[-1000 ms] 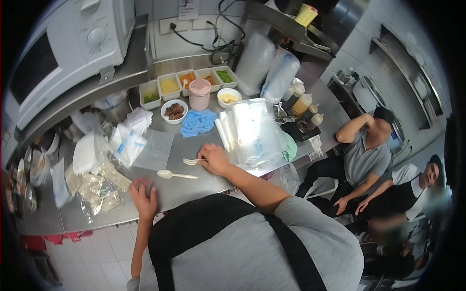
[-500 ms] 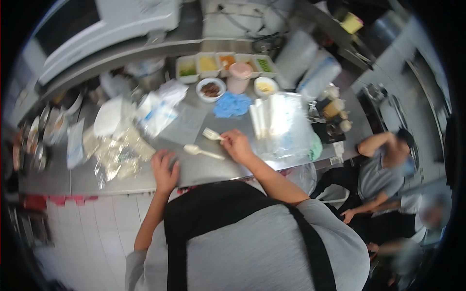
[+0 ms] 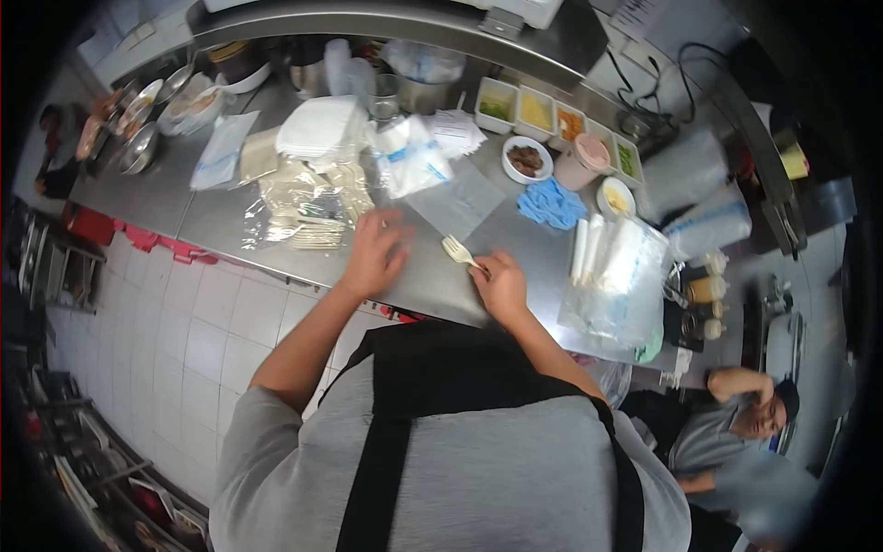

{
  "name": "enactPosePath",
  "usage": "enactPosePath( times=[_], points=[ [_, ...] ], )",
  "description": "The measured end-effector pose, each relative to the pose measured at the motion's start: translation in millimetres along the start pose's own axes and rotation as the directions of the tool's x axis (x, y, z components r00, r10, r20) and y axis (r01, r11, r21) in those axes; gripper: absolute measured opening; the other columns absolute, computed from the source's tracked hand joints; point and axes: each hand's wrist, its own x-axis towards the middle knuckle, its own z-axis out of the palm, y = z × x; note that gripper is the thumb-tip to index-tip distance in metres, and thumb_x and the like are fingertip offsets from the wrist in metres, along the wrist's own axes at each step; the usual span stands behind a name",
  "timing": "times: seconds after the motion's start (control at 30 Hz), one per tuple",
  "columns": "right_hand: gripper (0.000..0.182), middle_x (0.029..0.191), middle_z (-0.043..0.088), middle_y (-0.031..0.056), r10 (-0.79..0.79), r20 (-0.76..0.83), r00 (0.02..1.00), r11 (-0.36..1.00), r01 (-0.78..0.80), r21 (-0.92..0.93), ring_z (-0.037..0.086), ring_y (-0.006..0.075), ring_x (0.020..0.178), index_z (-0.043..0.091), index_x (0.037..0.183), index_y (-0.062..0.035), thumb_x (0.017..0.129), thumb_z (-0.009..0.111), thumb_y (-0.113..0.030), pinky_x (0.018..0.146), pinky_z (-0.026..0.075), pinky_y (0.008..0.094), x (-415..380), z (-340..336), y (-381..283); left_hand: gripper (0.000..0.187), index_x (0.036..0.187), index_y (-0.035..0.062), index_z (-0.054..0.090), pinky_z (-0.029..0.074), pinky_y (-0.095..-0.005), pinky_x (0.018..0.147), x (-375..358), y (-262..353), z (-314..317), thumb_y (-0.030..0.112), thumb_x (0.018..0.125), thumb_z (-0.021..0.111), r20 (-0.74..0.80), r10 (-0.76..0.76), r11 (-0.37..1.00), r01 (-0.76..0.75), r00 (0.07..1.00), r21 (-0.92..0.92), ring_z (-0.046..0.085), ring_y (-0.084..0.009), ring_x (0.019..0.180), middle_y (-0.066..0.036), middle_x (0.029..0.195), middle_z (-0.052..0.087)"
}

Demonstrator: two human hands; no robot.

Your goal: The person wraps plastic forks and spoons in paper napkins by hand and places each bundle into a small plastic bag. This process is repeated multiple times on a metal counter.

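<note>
My right hand (image 3: 502, 287) pinches the handle of a pale plastic fork (image 3: 456, 249), whose tines point to the upper left just above the steel counter (image 3: 423, 281). Fingers apart and slightly blurred, my left hand (image 3: 372, 256) hovers by the counter's front edge with nothing visible in it. Beside it on the left is an open clear bag of pale plastic cutlery (image 3: 313, 207), with several fork ends showing. A flat clear plastic bag (image 3: 455, 201) lies beyond the fork. No spoon shows between my hands.
White foam containers (image 3: 322, 127) stand behind the cutlery. At the back are food tubs (image 3: 534, 110), a bowl of brown food (image 3: 526, 160), a lidded pink tub (image 3: 583, 162) and a blue cloth (image 3: 550, 203). Packaged bags (image 3: 625, 267) lie right. A co-worker (image 3: 727, 428) sits at right.
The view has turned, shifting the counter's things rightward. My left hand has lifted toward the cutlery bag. The spoon that lay between my hands is no longer visible; my right hand still holds the fork.
</note>
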Motion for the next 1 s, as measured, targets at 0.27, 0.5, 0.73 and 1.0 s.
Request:
enactPosePath(
  times=[0.27,0.5,0.73,1.0],
  points=[
    [0.012,0.080,0.061,0.0116,0.031,0.011,0.999,0.998,-0.031,-0.060,0.059,0.0322,0.077,0.069,0.084,-0.0057,0.073,0.070,-0.011,0.069,0.048,0.0407,2.2,-13.5,21.1,0.030,0.099,0.0082,0.062,0.046,-0.0400,0.085,99.3,-127.8,-90.3,0.001,0.071,0.068,0.059,-0.125,0.948,0.102,0.990,0.300,0.057,-0.0315,0.097,-0.009,0.101,0.062],
    [0.011,0.078,0.060,0.0114,0.172,-0.013,0.985,0.983,-0.172,-0.063,0.059,0.0308,0.074,0.069,0.084,-0.0044,0.076,0.069,-0.011,0.067,0.047,0.0391,-7.4,-37.5,36.5,0.030,0.094,0.0076,0.065,0.049,-0.0386,0.081,127.9,-176.6,-115.0,0.009,0.066,0.074,0.429,-0.204,0.929,0.036,0.880,0.368,0.062,-0.0299,0.091,-0.009,0.096,0.066],
    [0.012,0.075,0.059,0.0121,0.083,-0.069,0.994,0.991,-0.090,-0.101,0.059,0.0263,0.064,0.068,0.086,-0.0020,0.077,0.070,-0.009,0.060,0.046,0.0347,-12.5,-37.6,47.5,0.015,0.084,0.0058,0.069,0.050,-0.0358,0.074,132.2,-200.2,-115.1,0.013,0.070,0.072,0.440,-0.232,0.967,0.157,0.868,0.200,0.065,-0.0297,0.079,-0.011,0.084,0.069],
    [0.010,0.076,0.058,0.0113,0.113,-0.068,0.991,0.990,-0.118,-0.077,0.059,0.0295,0.071,0.067,0.084,-0.0034,0.078,0.069,-0.010,0.065,0.047,0.0378,-15.1,-37.8,48.9,0.015,0.092,0.0048,0.064,0.050,-0.0387,0.073,138.5,-186.2,-108.2,0.016,0.082,0.061,0.252,-0.125,0.934,0.028,0.960,0.356,0.062,-0.0314,0.082,-0.012,0.090,0.065]
  ],
)
